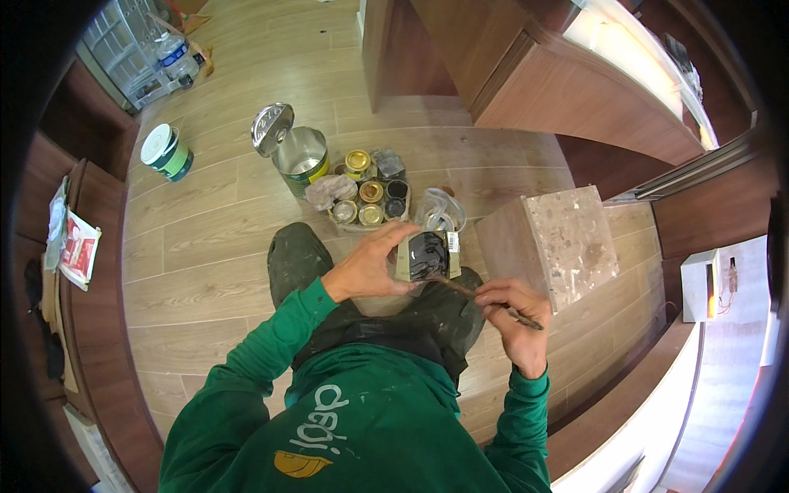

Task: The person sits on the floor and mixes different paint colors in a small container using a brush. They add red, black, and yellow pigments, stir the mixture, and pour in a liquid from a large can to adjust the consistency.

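Observation:
My left hand (370, 267) grips a small boxy pale container (427, 255) with glossy dark material inside and a barcode label at its side. My right hand (518, 320) pinches the handle of a thin brush (456, 285), whose tip reaches the container's lower edge. Just beyond sit a cluster of small cans (371, 193), some with gold lids and some dark, a crumpled pale rag (329, 189), and a clear tub (448, 209). A large open metal can (300, 156) stands behind them with its lid raised. My kneeling legs are under my hands.
A speckled wooden box (571, 238) stands to my right. Wooden cabinets (460, 45) rise ahead and on both sides. A white bucket (164, 152), a water bottle (173, 57) and an aluminium ladder (119, 45) are at the back left. Papers (78, 246) lie on the left ledge.

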The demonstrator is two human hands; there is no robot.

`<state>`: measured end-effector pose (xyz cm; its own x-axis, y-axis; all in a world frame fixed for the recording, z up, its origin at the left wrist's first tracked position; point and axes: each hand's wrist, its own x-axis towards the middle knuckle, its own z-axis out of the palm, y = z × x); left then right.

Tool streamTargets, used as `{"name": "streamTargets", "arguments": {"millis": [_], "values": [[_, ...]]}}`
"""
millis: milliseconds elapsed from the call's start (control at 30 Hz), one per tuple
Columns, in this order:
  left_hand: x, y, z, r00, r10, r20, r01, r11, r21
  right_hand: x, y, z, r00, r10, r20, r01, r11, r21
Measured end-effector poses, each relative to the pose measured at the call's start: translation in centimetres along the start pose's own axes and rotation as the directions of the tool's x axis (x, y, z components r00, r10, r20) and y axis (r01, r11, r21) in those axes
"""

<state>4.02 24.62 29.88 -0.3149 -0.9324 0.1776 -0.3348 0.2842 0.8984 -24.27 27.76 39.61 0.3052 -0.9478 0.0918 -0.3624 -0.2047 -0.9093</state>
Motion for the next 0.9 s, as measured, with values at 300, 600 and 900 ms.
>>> {"name": "streamTargets", "arguments": {"millis": [300, 600, 900], "values": [[0.2, 0.4, 0.1, 1.000, -0.003, 0.028, 0.003, 1.000, 0.007, 0.2, -0.4, 0.7, 1.000, 0.016, -0.001, -0.016, 1.000, 0.017], [0.0, 0.4, 0.4, 1.000, 0.007, -0.028, -0.007, 1.000, 0.020, -0.1, 0.1, 1.1, 0.999, -0.024, -0.028, 0.024, 1.000, 0.002], [-0.7, 2.9, -1.3, 0.965, 0.055, -0.255, -0.020, 0.990, 0.138, -2.9, 0.3, 0.3, 0.959, 0.088, -0.268, 0.040, 0.898, 0.437]]}}
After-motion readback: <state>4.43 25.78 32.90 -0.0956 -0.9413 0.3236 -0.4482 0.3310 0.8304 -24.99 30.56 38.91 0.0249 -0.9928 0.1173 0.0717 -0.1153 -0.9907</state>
